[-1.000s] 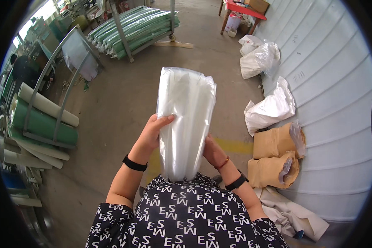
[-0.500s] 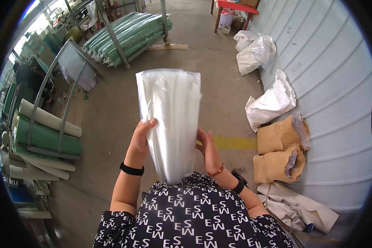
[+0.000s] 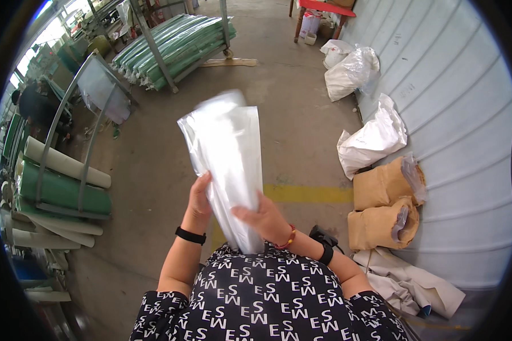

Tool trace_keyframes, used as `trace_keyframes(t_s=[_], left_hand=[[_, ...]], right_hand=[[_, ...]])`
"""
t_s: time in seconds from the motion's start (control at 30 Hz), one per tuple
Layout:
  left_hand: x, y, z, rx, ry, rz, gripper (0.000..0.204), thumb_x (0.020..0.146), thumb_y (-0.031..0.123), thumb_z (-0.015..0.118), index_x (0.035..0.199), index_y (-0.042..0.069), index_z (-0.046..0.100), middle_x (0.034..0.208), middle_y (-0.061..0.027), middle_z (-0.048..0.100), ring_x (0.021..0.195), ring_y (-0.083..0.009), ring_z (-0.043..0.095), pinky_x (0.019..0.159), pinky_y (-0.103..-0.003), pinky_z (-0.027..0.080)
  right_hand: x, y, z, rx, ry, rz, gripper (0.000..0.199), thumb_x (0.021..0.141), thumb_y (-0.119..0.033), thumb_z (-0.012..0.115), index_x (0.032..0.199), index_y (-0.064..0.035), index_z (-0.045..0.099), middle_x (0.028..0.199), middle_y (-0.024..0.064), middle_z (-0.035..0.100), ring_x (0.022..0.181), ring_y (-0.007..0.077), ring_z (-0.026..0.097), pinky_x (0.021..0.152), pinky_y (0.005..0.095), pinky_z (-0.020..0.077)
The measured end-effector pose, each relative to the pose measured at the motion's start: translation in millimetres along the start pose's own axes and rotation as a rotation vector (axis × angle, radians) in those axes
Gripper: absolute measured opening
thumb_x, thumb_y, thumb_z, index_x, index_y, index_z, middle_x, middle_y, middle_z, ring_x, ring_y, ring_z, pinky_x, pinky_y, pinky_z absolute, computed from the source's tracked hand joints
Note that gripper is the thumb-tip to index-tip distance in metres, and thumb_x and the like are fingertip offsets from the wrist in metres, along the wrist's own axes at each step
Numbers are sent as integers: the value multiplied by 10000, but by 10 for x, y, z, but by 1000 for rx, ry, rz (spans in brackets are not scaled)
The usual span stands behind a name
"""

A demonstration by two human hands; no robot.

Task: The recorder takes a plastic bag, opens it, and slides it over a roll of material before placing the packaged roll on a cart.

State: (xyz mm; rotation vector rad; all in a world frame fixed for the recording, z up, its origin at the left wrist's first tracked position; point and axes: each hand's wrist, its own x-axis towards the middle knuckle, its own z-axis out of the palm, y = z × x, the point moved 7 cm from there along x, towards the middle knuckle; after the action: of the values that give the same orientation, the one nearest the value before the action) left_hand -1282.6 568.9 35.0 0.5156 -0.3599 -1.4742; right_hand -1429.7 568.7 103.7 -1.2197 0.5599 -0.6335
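A long bundle of clear plastic film (image 3: 224, 148), folded or stacked in layers, stands upright in front of my chest. Its lower end rests against my patterned shirt, and its upper end is smeared by motion. My left hand (image 3: 199, 194) grips the left edge, thumb on the front and the other fingers hidden behind. Lower down, my right hand (image 3: 266, 217) wraps across the front from the right edge, its fingertips slightly blurred on the film.
Green wrapped rolls lie on a wheeled rack (image 3: 173, 54) ahead left. More rolls (image 3: 68, 187) lean by a metal frame at left. White sacks (image 3: 375, 136) and brown paper sacks (image 3: 384, 221) line the right wall. A person (image 3: 40, 105) bends at far left.
The bundle has swung left at its top and narrowed, its layers shifting. My right hand has moved from beside the right edge onto the front of the film. My left hand keeps its hold.
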Motion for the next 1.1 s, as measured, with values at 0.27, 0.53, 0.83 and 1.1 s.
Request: trace_keyframes(t_s=[0.27, 0.53, 0.83, 1.1], left_hand=[[1, -245, 120, -149, -137, 127, 511, 884, 253, 578, 1302, -18, 462, 1240, -157, 580, 1112, -270, 579, 975, -387, 468], [-48, -317, -59, -179, -106, 208, 506, 893, 257, 579, 1312, -2, 459, 1251, -146, 575, 1129, -266, 569, 993, -386, 455], [191, -306, 6, 47, 135, 19, 438, 956, 297, 507, 1308, 41, 471, 1224, -122, 580, 1103, -212, 570, 962, -353, 476], [-104, -507, -824, -142, 307, -40, 389, 985, 325, 435, 1257, 59, 519, 1171, -120, 599, 1043, -209, 587, 951, -325, 478]], right_hand=[[151, -103, 596, -713, -215, -204, 209, 899, -186, 567, 1061, -55, 556, 806, 159, 629, 735, 355, 601, 650, 409, 476], [140, 3, 208, -1074, -67, -226, 187, 874, -182, 615, 1032, -81, 607, 890, 126, 652, 786, 289, 653, 660, 389, 509], [510, -503, -546, -160, 81, -187, 346, 968, -224, 508, 1208, 25, 532, 1018, 79, 638, 871, 148, 623, 744, 262, 519], [343, -1663, -1012, -303, 210, -511, 343, 952, -206, 521, 1210, 20, 526, 1019, 91, 630, 870, 155, 622, 742, 271, 521]])
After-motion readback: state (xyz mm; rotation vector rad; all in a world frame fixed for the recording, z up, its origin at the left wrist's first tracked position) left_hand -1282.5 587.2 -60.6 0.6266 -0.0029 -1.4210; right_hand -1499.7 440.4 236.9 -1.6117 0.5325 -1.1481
